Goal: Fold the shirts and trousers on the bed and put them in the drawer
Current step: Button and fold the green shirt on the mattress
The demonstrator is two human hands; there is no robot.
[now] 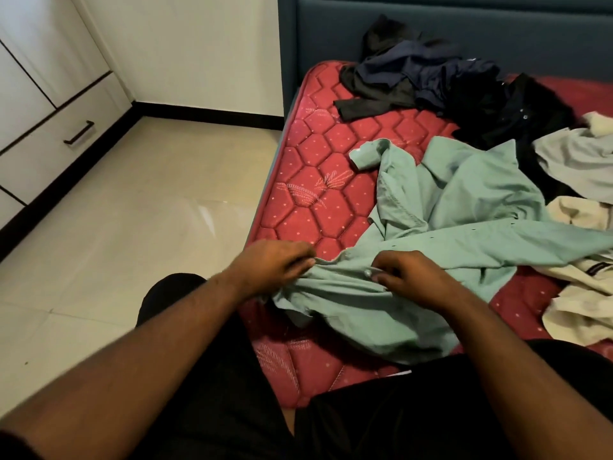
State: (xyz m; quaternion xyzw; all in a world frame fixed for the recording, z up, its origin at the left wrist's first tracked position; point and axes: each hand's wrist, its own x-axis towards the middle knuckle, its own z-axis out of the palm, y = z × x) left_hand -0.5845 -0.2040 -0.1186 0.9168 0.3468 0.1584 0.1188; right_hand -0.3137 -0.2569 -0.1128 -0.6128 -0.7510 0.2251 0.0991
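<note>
Green shirt [464, 207] lies crumpled on the near part of the bed [318, 167], unfolded. Left hand [268, 267] pinches its near edge, fingers curled on fabric. Right hand [411, 277] grips the same edge just beside it, fingers curled. Dark clothes [431, 78] piled by the headboard [464, 28]; cream clothes [583, 293] at right. Drawer [59, 151] closed, well apart across the floor.

1. The left hand [268, 267] and right hand [411, 277] each pinch the near edge of a crumpled mint-green cotton shirt [464, 207].
2. The shirt lies on a red quilted mattress [318, 180].
3. Dark clothes [424, 78] are heaped near the teal padded headboard [464, 24].
4. A white drawer [49, 151] stands closed at left.
</note>
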